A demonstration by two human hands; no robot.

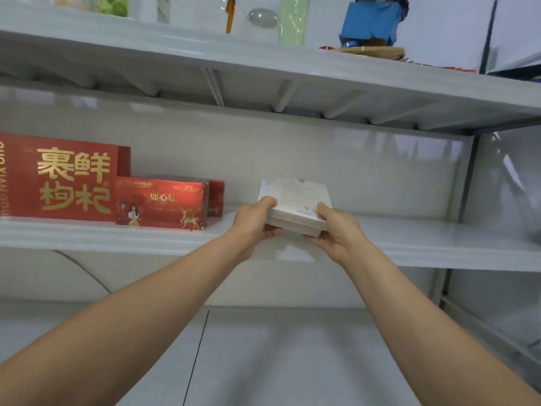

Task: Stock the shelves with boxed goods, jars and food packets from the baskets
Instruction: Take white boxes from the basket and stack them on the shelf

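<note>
Up at the middle shelf (409, 244), both hands hold a flat white box (295, 197) over the shelf's front edge, roughly midway along its length. The left hand (257, 222) grips the box's near left corner, thumb on top and fingers curled underneath; the right hand (332, 230) grips the near right corner the same way, thumb lying on the lid and fingers wrapped below. The box is tilted, its far end raised toward the back wall, and faint print shows on its top face, too blurred to read. Whether its underside touches the shelf or hangs just above it cannot be told. Toward the shelf's left end stands a large red box (58, 177) with gold characters, close to the front edge. Just beside it on the right sits a smaller red box (161, 203) printed with deer and two figures, and another red box (217, 197) peeks out behind that one, nearer the back. The white box is well apart from these, with bare shelf between. The upper shelf (263, 63) carries a blue wrapped object (371, 22) on a woven tray (371, 52) toward its right end, and a clear glass piece (262, 18) near the middle. Both forearms reach up from the bottom corners of the view.
</note>
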